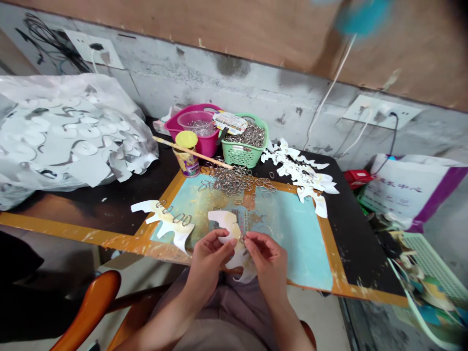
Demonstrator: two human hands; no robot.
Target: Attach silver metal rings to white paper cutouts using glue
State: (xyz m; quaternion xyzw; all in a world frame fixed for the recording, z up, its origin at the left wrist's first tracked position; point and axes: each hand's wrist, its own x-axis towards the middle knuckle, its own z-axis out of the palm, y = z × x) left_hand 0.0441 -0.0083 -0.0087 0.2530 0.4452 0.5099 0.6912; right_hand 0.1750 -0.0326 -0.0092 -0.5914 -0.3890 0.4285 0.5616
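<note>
My left hand (208,258) pinches a white die-cut card shape (229,229) over the near edge of the blue mat (292,229). My right hand (266,261) is closed too, pinching the same shape at its right edge, where a small metal ring (242,239) seems to sit between my fingertips. Another white shape with several rings fixed on it (168,222) lies on the mat to the left. A heap of loose metal rings (234,180) lies at the mat's far side.
A green basket of rings (244,141), a pink tub (204,141) with a clear bowl, and a yellow-lidded jar (187,156) with a stick stand behind. Blank white shapes (303,173) are piled right. A bag of white cutouts (66,136) lies left; bags and a basket sit at right.
</note>
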